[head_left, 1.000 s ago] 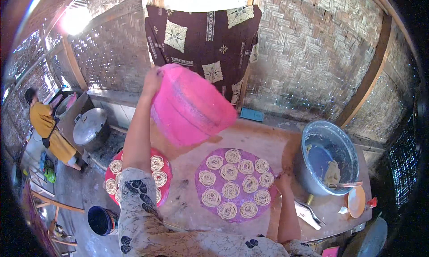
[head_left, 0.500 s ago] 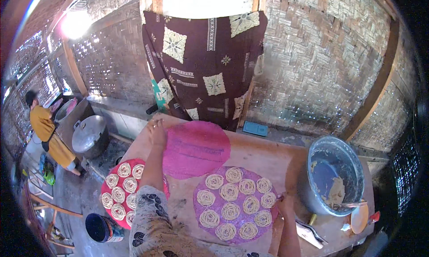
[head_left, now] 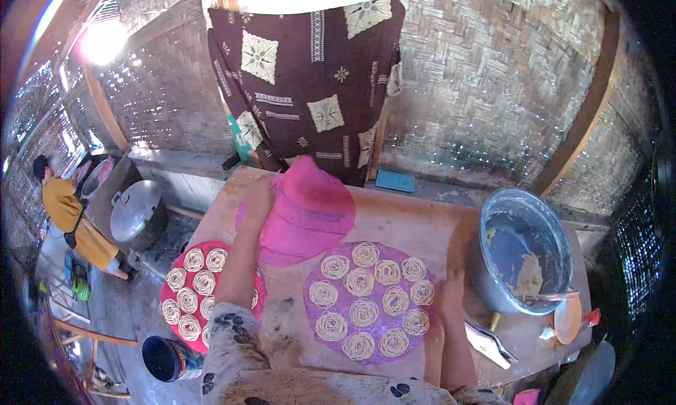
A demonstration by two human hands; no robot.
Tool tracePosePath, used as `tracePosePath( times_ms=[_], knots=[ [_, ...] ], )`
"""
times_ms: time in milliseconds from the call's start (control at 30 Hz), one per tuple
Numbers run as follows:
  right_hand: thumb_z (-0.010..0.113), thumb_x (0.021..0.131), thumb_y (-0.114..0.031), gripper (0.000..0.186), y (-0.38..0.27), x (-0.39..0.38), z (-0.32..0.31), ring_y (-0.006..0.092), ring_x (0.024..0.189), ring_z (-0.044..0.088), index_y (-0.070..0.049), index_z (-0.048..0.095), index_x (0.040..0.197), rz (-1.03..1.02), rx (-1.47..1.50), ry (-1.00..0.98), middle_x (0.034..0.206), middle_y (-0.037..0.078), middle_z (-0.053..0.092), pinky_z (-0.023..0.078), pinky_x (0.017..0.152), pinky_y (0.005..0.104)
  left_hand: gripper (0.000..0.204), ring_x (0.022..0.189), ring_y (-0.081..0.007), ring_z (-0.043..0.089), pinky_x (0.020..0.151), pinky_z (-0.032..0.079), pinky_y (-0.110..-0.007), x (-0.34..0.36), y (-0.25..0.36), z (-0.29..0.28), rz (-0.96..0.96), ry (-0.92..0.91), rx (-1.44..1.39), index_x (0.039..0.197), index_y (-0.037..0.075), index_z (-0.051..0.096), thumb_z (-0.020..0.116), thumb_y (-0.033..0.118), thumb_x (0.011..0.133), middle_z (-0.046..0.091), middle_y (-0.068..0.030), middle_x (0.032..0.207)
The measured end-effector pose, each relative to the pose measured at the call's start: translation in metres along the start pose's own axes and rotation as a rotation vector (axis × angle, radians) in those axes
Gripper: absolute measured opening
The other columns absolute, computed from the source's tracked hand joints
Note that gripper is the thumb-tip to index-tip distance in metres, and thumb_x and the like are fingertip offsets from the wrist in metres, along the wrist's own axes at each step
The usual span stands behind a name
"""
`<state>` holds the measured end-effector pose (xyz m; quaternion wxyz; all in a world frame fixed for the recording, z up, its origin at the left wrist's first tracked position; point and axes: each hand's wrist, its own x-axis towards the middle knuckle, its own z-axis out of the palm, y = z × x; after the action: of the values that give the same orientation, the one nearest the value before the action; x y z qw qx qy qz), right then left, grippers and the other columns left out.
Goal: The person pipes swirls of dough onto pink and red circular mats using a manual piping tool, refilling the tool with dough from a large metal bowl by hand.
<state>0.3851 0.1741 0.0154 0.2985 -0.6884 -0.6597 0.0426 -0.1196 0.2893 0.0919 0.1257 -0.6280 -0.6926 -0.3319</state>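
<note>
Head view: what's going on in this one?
The person's left hand grips a pink sheet that is partly raised. The right hand is at the right edge of a purple sheet bearing pale coils; whether it grips is unclear. More coils lie on a red sheet to the left. A co-worker stands at the far left.

The sheet (head_left: 317, 211) is pink, the noodle coils (head_left: 363, 313) cream, the maroon curtain (head_left: 296, 70) cream-patterned.
</note>
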Motion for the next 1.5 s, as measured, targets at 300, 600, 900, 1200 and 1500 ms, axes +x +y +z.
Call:
tracePosePath(
  times_ms=[300, 600, 900, 1200, 1500],
  knots=[
    [0.071, 0.072, -0.037, 0.096, -0.108, 0.077, 0.007, 0.0345, 0.117, 0.039, -0.007, 0.009, 0.14, 0.141, 1.113, -0.399, 0.137, 0.018, 0.024, 0.042, 0.089, 0.0396, 0.03, 0.08, -0.0198, 0.061, 0.074, 0.046, -0.03, 0.012, 0.183, -0.195, 0.32, -0.086, -0.542, 0.105, 0.002, 0.058, 0.064, 0.013, 0.078, 0.065, -0.0101, 0.091],
    [0.062, 0.082, -0.019, 0.049, -0.083, 0.079, -0.034, 0.0181, 0.094, 0.056, -0.005, 0.043, 0.125, 0.188, 1.611, -0.555, 0.112, 0.009, 0.055, 0.046, 0.079, 0.0295, 0.032, 0.08, -0.0097, 0.056, 0.073, 0.046, -0.026, -0.026, 0.12, -0.151, -0.231, -0.255, -0.77, 0.105, 0.001, 0.059, 0.066, 0.018, 0.079, 0.061, -0.0016, 0.094],
    [0.066, 0.076, -0.015, 0.024, 0.038, -0.01, -0.01, 0.0156, 0.073, 0.06, 0.0, 0.064, 0.095, 0.152, 0.732, -0.237, 0.085, 0.007, 0.065, 0.048, 0.067, 0.0306, 0.03, 0.071, -0.0125, 0.055, 0.063, 0.046, -0.028, -0.146, 0.133, -0.055, -0.704, -0.651, -1.148, 0.095, 0.0, 0.06, 0.072, 0.016, 0.073, 0.061, -0.0057, 0.083],
    [0.068, 0.068, -0.015, 0.034, 0.017, -0.029, -0.011, 0.033, 0.08, 0.062, 0.001, 0.062, 0.097, 0.05, 0.215, -0.214, 0.086, 0.021, 0.063, 0.048, 0.071, 0.0393, 0.029, 0.079, -0.0165, 0.058, 0.068, 0.047, -0.03, -0.189, 0.094, 0.001, -0.328, -0.435, -0.861, 0.093, -0.001, 0.059, 0.068, 0.001, 0.065, 0.062, -0.0095, 0.088],
    [0.061, 0.068, -0.004, 0.037, -0.004, -0.037, -0.034, 0.0352, 0.091, 0.06, -0.005, 0.06, 0.104, -0.058, 0.325, -0.081, 0.096, 0.021, 0.062, 0.047, 0.079, 0.0406, 0.023, 0.081, -0.0188, 0.059, 0.072, 0.047, -0.029, -0.203, 0.094, -0.013, -0.32, -0.554, -0.705, 0.089, 0.001, 0.062, 0.062, -0.005, 0.067, 0.063, -0.011, 0.087]
  ],
)
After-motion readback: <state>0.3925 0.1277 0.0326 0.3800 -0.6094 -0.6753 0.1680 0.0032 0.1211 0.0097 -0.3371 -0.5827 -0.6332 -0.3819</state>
